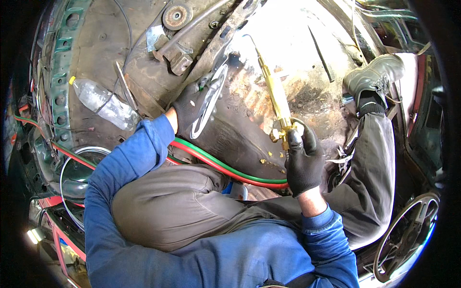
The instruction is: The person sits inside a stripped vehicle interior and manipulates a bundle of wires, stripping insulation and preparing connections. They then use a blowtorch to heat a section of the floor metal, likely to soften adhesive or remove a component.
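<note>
My right hand [306,161], in a dark glove, is closed around the valve end of a brass gas torch [275,91]. The torch points away from me, its thin bent tip over the brightly lit, rusty floor panel [300,103]. A red and green twin hose [225,168] leads up to the torch handle from the left. In another dark glove, my left hand [189,105] grips a narrow coil of silvery wire [210,102]. The wire's upper end reaches a metal seam near the torch tip, where a small bluish glow shows.
A clear plastic bottle [104,103] with a yellow cap lies at left. Farther off are a round abrasive wheel [177,17] and a metal bar [194,24]. A dark strip [321,54] lies right of the torch. A steering wheel [406,237] stands at lower right, by my bent leg.
</note>
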Motion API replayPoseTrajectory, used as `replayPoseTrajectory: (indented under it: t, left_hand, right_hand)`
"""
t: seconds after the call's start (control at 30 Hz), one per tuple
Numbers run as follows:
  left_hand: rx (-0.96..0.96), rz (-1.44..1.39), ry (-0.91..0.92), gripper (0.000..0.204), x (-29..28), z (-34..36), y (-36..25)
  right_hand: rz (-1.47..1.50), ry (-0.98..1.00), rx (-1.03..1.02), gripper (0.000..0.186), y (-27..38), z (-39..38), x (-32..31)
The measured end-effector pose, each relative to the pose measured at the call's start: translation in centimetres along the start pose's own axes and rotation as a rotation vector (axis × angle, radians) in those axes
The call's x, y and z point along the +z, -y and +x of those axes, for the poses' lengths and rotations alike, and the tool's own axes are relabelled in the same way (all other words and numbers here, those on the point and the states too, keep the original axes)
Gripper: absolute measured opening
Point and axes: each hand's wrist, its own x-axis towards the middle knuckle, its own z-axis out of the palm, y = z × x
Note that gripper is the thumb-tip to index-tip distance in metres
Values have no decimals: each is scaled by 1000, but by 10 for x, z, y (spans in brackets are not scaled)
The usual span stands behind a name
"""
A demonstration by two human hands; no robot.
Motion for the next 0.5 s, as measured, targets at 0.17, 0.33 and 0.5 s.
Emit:
replayPoseTrajectory:
  t: [0.17,0.33,0.5]
  left_hand:
    - [45,52,5,53,-1,4,-1]
    - [65,46,17,54,-4,7,2]
    - [93,69,36,53,-7,5,2]
  right_hand:
    - [-57,2,31,36,3,4,1]
    - [-59,-13,4,36,1,5,3]
    - [-19,-15,-18,36,-5,6,3]
